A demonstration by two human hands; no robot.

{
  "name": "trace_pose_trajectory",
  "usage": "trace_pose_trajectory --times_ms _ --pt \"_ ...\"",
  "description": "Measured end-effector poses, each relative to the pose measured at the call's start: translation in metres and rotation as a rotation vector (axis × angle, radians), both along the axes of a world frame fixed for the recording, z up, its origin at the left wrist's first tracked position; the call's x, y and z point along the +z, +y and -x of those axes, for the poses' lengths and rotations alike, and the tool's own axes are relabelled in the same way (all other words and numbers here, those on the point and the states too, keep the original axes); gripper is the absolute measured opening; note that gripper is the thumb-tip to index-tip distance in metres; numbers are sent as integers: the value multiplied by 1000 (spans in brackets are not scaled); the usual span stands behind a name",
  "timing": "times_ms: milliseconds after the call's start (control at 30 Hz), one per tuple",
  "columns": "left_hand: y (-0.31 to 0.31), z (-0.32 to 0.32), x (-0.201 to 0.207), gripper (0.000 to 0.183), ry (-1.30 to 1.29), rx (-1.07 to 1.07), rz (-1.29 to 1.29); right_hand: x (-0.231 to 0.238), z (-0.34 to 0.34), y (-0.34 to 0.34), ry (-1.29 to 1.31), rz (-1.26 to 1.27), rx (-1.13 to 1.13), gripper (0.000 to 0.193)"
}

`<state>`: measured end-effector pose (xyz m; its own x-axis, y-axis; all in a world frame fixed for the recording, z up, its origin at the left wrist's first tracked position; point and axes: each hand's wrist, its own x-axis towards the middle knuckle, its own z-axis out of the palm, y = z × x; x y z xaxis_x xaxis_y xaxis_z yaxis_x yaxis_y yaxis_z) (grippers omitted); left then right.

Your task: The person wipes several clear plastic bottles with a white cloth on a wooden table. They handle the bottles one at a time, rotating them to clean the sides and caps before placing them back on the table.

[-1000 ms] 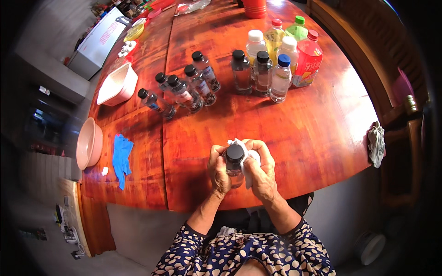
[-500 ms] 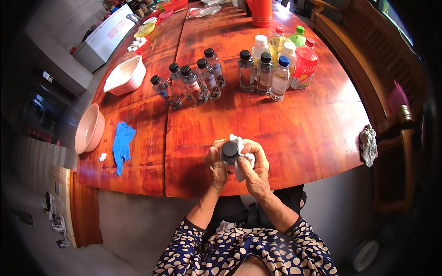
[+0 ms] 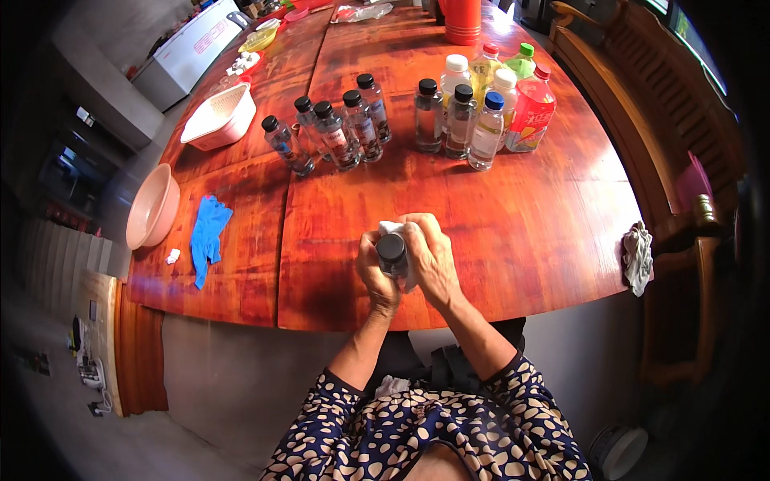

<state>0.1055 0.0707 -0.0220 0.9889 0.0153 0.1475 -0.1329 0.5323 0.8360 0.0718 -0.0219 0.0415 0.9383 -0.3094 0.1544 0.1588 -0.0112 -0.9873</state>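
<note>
Surface (image 3: 513,216): near edge close, roomy ahead
Left hand (image 3: 377,275): clutching my bottle (image 3: 391,248)
Right hand (image 3: 434,260): gripping cloth (image 3: 390,228) against it
Change: right's slid forward

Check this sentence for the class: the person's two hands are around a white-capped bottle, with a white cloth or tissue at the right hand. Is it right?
Not quite: the cap is black, not white, as the head view shows. The rest stands: left hand and right hand are around the bottle, with the white cloth or tissue at the right hand.
</note>
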Motion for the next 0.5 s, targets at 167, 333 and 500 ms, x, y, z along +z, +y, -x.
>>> trace_pose_trajectory --times_ms 167,333,500 --pt "-4 9 16 49 -177 123 -260 -15 31 11 -223 385 -209 28" --pt "-5 4 10 48 -52 48 -99 -15 48 5 -404 303 -185 24" --pt "-7 10 -5 40 -75 -51 -186 37 37 -2 -475 630 -127 35"
